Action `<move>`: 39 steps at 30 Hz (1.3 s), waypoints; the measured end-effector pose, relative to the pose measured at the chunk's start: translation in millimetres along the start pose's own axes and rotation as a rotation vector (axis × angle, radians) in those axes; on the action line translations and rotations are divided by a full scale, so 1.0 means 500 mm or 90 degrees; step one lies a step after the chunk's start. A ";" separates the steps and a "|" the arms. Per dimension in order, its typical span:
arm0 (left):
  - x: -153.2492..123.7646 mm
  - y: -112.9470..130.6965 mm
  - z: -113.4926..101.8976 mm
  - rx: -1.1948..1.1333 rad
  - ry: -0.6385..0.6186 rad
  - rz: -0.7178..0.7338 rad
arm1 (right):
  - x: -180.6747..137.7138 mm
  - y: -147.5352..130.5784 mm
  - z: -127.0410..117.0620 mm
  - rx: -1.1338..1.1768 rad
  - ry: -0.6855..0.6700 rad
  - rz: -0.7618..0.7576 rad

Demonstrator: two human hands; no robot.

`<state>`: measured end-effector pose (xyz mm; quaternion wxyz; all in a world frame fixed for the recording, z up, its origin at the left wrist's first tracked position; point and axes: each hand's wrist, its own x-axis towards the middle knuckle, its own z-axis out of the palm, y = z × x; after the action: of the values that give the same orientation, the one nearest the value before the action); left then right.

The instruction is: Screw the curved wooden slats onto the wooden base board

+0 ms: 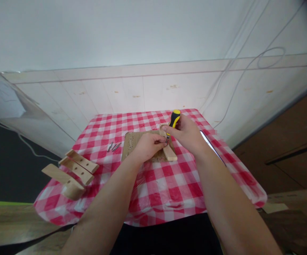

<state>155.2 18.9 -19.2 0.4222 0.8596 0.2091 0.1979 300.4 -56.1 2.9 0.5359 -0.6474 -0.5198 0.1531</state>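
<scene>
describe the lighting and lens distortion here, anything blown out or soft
head view: the wide lens bows the lines of the pale panelling; glare washes it out just behind the checked tablecloth; the top right corner vignettes dark; the left hand, right hand and yellow-and-black screwdriver look slightly soft.

It seems to be a plain room in a home, used for small assembly work. A low table (169,187) carries a red and white checked cloth. Behind it are pale panels (143,88) with loose cables (249,67), and below is a wood floor (10,223). Wooden parts (76,166) and a screwdriver (174,118) suggest hobby work.
</scene>
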 end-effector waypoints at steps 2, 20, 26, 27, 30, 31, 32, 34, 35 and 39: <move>0.000 0.002 0.000 -0.011 0.004 -0.009 | -0.001 -0.002 0.006 -0.006 0.027 -0.013; -0.002 0.002 0.000 -0.018 -0.009 0.009 | -0.003 -0.012 -0.013 0.094 -0.026 0.059; -0.003 0.006 0.002 -0.055 -0.005 -0.006 | -0.002 -0.013 0.009 -0.008 0.071 0.035; -0.003 0.008 0.002 -0.060 -0.006 -0.009 | -0.002 -0.014 0.011 0.013 0.084 0.036; -0.004 0.014 0.000 -0.048 -0.004 -0.010 | -0.003 -0.021 0.007 0.103 0.027 0.056; -0.004 0.016 -0.001 -0.038 -0.001 -0.010 | -0.004 -0.024 0.004 0.122 0.000 0.061; -0.004 0.017 -0.001 -0.028 0.001 -0.009 | -0.005 -0.026 -0.001 0.131 -0.025 0.059; -0.005 0.019 -0.002 -0.018 0.001 -0.003 | -0.005 -0.025 -0.008 0.128 -0.051 0.032; -0.005 0.019 -0.003 -0.018 -0.001 0.001 | -0.004 -0.022 -0.010 0.121 -0.053 0.016; -0.005 0.015 -0.003 -0.030 -0.014 0.011 | 0.003 -0.002 -0.012 0.104 -0.047 -0.026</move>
<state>153.6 14.2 -12.5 0.4426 0.8534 0.1922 0.1972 304.9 -57.9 6.7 0.5703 -0.5848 -0.5380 0.2081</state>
